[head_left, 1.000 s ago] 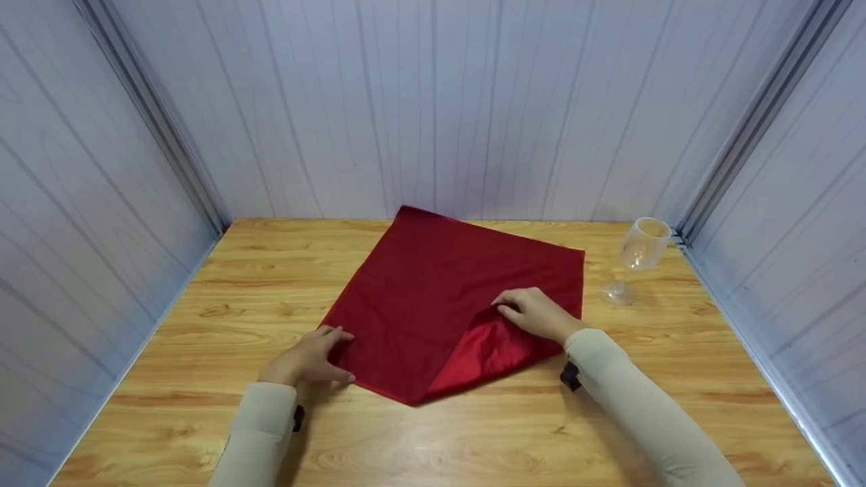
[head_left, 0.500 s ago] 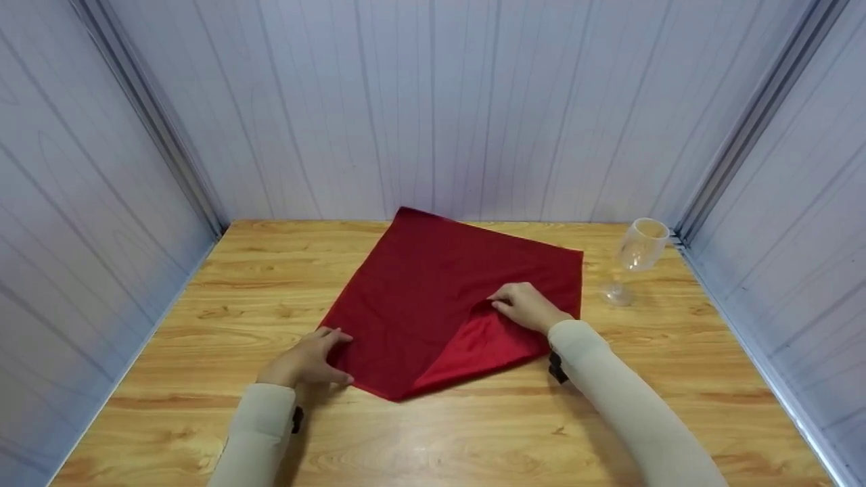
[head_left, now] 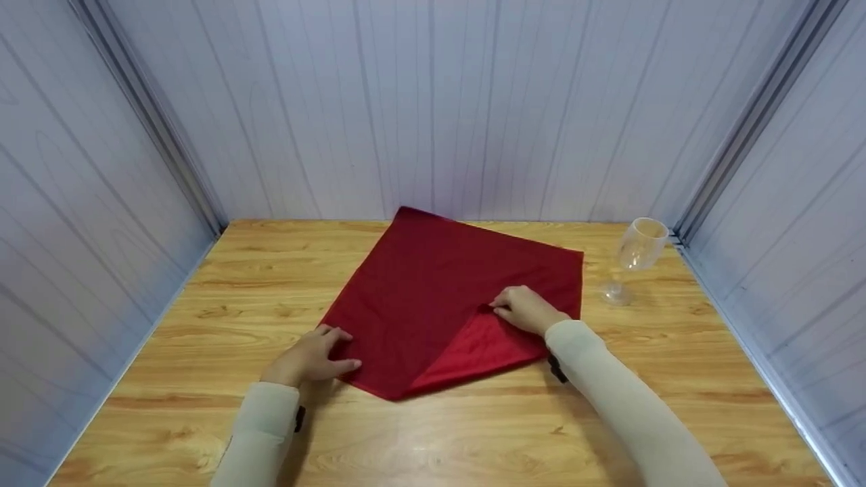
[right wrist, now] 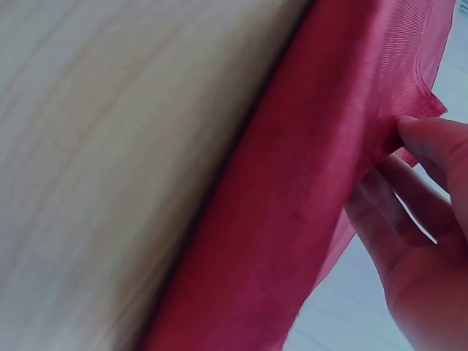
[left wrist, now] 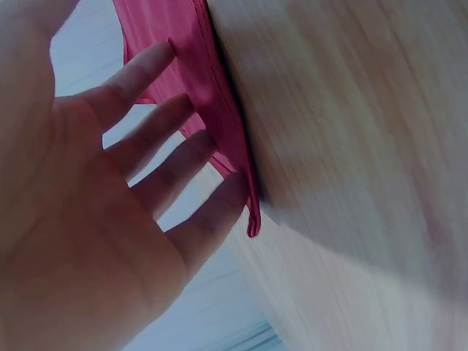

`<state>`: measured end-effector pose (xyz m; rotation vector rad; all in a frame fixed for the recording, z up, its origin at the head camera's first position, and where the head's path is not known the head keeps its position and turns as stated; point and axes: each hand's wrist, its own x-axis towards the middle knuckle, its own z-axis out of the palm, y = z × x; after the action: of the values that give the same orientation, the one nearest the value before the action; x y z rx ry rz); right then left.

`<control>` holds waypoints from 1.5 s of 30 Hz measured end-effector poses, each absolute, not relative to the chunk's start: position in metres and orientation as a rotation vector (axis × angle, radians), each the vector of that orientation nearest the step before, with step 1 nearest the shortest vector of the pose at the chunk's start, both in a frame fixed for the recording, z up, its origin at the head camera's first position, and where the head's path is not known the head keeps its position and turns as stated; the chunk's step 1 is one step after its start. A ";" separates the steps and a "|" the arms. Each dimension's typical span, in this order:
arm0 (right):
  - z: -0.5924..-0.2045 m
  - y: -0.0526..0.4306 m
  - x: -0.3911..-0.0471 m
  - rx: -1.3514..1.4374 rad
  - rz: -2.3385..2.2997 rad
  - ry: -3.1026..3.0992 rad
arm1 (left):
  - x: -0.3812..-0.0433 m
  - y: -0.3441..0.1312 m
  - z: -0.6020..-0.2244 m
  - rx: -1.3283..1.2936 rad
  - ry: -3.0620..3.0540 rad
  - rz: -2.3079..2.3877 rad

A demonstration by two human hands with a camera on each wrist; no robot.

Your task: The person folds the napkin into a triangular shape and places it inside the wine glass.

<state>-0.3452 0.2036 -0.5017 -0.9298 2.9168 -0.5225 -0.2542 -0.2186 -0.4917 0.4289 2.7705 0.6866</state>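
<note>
A dark red cloth napkin (head_left: 419, 284) lies spread on the table, with its near right corner folded up and over so a brighter, shiny underside shows. My right hand (head_left: 528, 311) pinches that turned-up corner between thumb and fingers; the right wrist view shows the thumb on the hemmed edge of the napkin (right wrist: 292, 190). At the napkin's left corner my left hand (head_left: 314, 355) rests with fingers spread. In the left wrist view its straight fingertips touch the napkin (left wrist: 219, 95) near the hem, and the palm holds nothing.
A clear stemmed wine glass (head_left: 641, 247) stands upright at the right rear of the wooden table (head_left: 433, 439), to the right of the napkin. Pale panel walls (head_left: 433, 108) close off the back and both sides.
My right hand has shifted slightly left with the folded corner, and the fold's near point has moved left too. The left thumb has slid a little inward over the napkin.
</note>
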 end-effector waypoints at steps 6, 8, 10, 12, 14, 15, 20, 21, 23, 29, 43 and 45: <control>-0.501 0.205 -0.339 -0.914 -0.479 2.933 | -0.256 -0.210 -0.489 0.395 2.822 0.636; -0.500 0.205 -0.337 -0.911 -0.471 2.930 | -0.257 -0.208 -0.489 0.377 2.831 0.600; -0.500 0.205 -0.334 -0.905 -0.460 2.926 | -0.258 -0.205 -0.489 0.363 2.848 0.554; -0.500 0.204 -0.332 -0.903 -0.450 2.928 | -0.260 -0.201 -0.490 0.351 2.875 0.488; -0.499 0.203 -0.330 -0.905 -0.449 2.932 | -0.263 -0.197 -0.490 0.344 2.899 0.416; -0.499 0.202 -0.329 -0.908 -0.448 2.936 | -0.264 -0.195 -0.490 0.338 2.908 0.388; -0.497 0.200 -0.325 -0.921 -0.445 2.946 | -0.270 -0.187 -0.489 0.296 2.910 0.308; -0.496 0.200 -0.324 -0.929 -0.441 2.948 | -0.271 -0.186 -0.489 0.286 2.906 0.306; -0.496 0.199 -0.322 -0.954 -0.426 2.954 | -0.272 -0.185 -0.489 0.265 2.897 0.305; -0.497 0.197 -0.316 -0.976 -0.402 2.971 | -0.276 -0.185 -0.489 0.232 2.858 0.349; -0.497 0.192 -0.301 -0.995 -0.392 2.965 | -0.287 -0.197 -0.490 0.208 2.819 0.526; -0.496 0.192 -0.300 -1.015 -0.386 2.969 | -0.288 -0.197 -0.489 0.215 2.826 0.523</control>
<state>-0.3000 0.1921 -0.4960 -1.0152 2.9689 -0.3861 -0.2877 -0.1972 -0.4891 0.2146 2.8265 0.5234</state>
